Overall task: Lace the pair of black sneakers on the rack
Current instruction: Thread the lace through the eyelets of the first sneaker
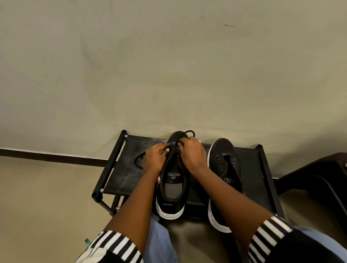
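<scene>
While our left hand and right hand pinch the lace at the toe eyelets, lacing looks barely begun on the left shoe, mid-rack. At three o'clock, the other shoe shows bare eyelets; at nine, a loose lace waits.

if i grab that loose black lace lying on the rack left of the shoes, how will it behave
The lace would likely go floppy: it lies in a slack loop on the rack. Probably very light, being thin cord, and it may snag rather than slide.
</scene>
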